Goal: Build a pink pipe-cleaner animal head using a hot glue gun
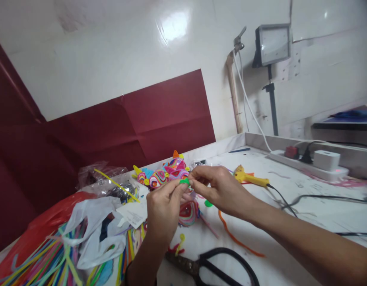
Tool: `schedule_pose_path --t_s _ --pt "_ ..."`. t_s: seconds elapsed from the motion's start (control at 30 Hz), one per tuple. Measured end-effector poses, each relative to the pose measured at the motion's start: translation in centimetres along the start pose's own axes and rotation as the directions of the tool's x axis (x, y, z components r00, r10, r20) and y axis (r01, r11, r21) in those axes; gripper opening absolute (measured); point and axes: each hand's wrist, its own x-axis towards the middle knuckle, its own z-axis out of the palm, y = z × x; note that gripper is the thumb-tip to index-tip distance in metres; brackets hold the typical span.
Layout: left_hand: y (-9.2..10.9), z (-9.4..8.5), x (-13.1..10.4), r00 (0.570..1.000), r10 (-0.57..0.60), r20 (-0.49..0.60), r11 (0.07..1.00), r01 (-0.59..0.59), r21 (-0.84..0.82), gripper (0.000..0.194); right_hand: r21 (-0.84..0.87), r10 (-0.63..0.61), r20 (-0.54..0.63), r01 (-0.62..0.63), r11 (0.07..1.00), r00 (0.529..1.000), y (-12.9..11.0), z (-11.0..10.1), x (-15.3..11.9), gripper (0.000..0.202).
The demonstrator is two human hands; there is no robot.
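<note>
My left hand (164,208) and my right hand (220,186) meet at the middle of the table, fingertips pinched together on a small green pipe cleaner piece (185,181). Its exact shape is mostly covered by my fingers. Just behind them lie several brightly striped pieces (159,178) of coiled pipe cleaner. Under my hands sits a rounded multicoloured piece (188,214), partly hidden. A green disc (208,203) rests below my right wrist. Nearer me, an orange pipe cleaner (239,239) curves across the table, and black-handled scissors (201,264) lie in front.
Loose pipe cleaners (49,258) and a white plastic bag (96,234) cover the left side, beside a red bag (52,214). At right are a yellow glue gun (251,178) with its cord, a power strip (305,165) and a lamp (272,45) on a stand.
</note>
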Motion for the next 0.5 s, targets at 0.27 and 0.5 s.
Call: schedule_pose_path --t_s 0.27,0.5 --pt "0.0 0.1 -0.1 0.975 0.222 -0.004 0.942 -0.214 0.259 0.017 -0.163 -0.130 0.031 0.134 0.977 0.991 -0.3 -0.9 0.0 0.017" --pt "-0.2 0.2 -0.2 0.931 0.365 0.001 0.855 -0.336 0.395 0.017 -0.285 -0.279 0.110 0.299 0.911 0.954 -0.5 -1.4 -0.2 0.021"
